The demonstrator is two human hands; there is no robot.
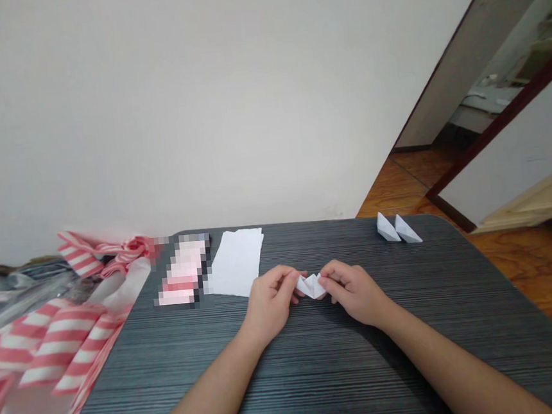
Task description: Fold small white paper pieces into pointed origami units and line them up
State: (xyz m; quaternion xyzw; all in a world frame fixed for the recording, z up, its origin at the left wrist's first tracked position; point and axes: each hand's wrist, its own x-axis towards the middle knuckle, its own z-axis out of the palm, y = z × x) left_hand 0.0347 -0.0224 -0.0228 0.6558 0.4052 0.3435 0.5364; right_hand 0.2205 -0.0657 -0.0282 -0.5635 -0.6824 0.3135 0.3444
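A small folded white paper boat (311, 286) is held up over the dark table between my two hands. My left hand (273, 297) pinches its left end between thumb and fingers. At the other end, my right hand (351, 288) grips the paper the same way. The fold dips to a point in the middle, and its ends are partly covered by my fingertips. Left of my left hand lie white paper sheets (237, 262), close to the fingers but apart from the boat.
Two folded white paper boats (398, 228) stand at the table's back right. A blurred-out flat pinkish object (182, 273) lies at the back left of the dark wood-grain table (291, 379). Red-and-white striped cloth (60, 342) is heaped beyond the left edge. A wall (229, 108) rises behind.
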